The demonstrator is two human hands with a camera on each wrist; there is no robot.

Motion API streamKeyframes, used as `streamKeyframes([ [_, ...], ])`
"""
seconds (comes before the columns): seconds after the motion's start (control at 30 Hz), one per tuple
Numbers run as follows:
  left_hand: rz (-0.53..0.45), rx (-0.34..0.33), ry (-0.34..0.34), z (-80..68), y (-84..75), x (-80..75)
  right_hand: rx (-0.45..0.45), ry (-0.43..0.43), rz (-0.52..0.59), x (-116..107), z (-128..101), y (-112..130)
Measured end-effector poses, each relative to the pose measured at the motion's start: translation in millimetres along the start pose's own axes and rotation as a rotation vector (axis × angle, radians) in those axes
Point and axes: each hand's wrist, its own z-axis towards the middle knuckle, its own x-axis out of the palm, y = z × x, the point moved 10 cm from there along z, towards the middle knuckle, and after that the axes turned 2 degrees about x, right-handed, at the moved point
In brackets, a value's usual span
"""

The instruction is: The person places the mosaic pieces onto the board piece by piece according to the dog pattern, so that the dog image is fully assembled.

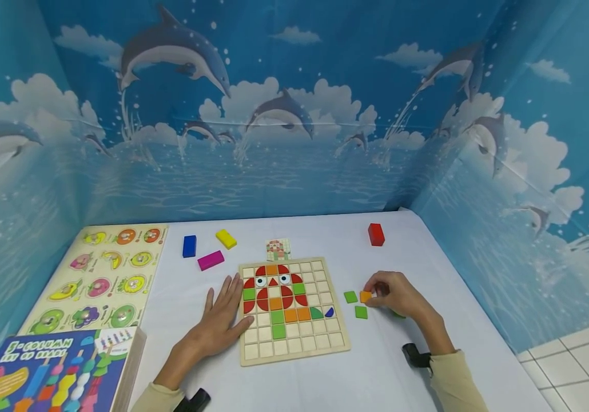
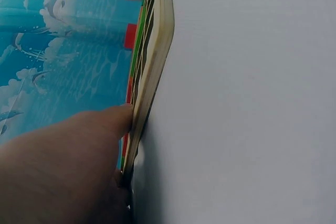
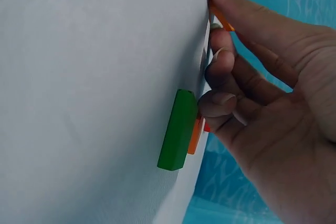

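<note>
A wooden grid board [image 1: 294, 344] holds red, orange and green pieces forming an owl-like figure, with a blue piece [image 1: 329, 312] at its right. My left hand [image 1: 214, 332] lies along the board's left side, its fingers extended, the thumb [image 2: 118, 119] touching the edge. To the right of the board, my right hand [image 1: 400, 294] pinches an orange square tile [image 1: 365, 296] between thumb and forefinger, close to the table. Two green square tiles [image 1: 350, 297] lie beside it. Another green piece [image 3: 178, 129] sits under the curled fingers, with an orange piece [image 3: 195, 136] behind it.
Behind the board lies a small picture card [image 1: 278, 249]. Blue [image 1: 188, 246], yellow [image 1: 226, 238] and magenta [image 1: 210, 260] blocks are at the back left, a red block [image 1: 376, 234] at the back right. A fruit puzzle board [image 1: 99, 274] and a box [image 1: 58, 366] occupy the left.
</note>
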Motion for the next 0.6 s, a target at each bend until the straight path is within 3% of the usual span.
streamKeyframes([
  [0.13,0.014,-0.026,0.032,0.9,2.0,1.9,-0.025,-0.001,-0.012,-2.1,0.9,5.3],
  [0.3,-0.004,-0.012,0.005,-1.0,2.3,-0.1,-0.088,0.020,0.019,-2.4,5.6,27.5],
  [0.47,-0.013,0.013,-0.011,-1.2,2.4,0.8,-0.199,0.054,0.064,11.0,5.9,66.7],
  [0.6,-0.009,0.017,-0.017,-0.8,0.9,-0.2,-0.298,0.114,0.120,35.8,2.9,103.6],
])
